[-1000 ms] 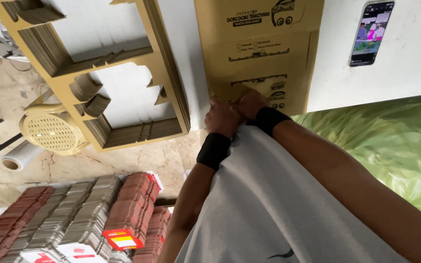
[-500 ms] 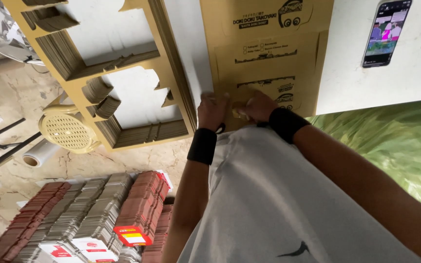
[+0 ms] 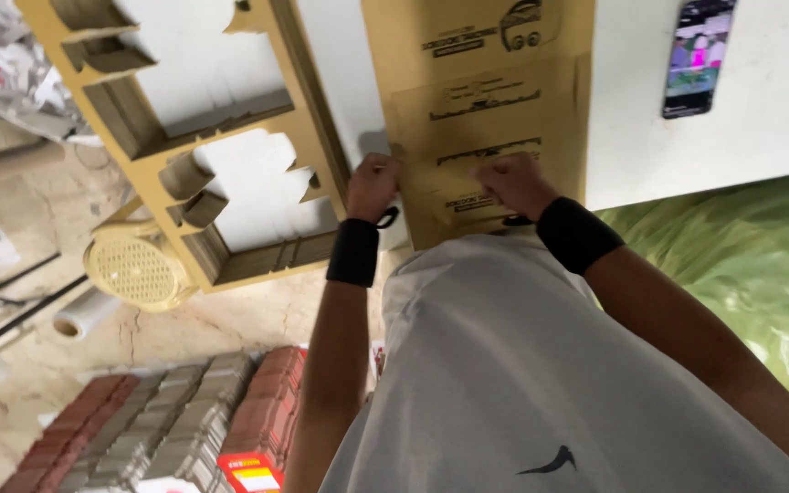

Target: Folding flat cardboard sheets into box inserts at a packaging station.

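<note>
A flat brown cardboard blank [image 3: 486, 100] with dark printing lies on a white table [image 3: 769, 137] right in front of me. My left hand [image 3: 373, 185] grips its near left edge with the fingers curled. My right hand [image 3: 515, 183] presses down on the near flap of the same blank. Both wrists wear black bands. My grey shirt [image 3: 522, 383] hides the table's near edge below the hands.
A stack of die-cut cardboard frames [image 3: 184, 146] lies on the table to the left. A phone [image 3: 698, 57] with a lit screen rests at the right. Green plastic sheeting [image 3: 741, 265] hangs on the right. Bundles of folded cartons [image 3: 166, 429] and a round beige stool [image 3: 134, 269] are on the floor.
My two hands have moved apart along the blank's near edge, the left one going left. The view has shifted slightly, showing more of the table.
</note>
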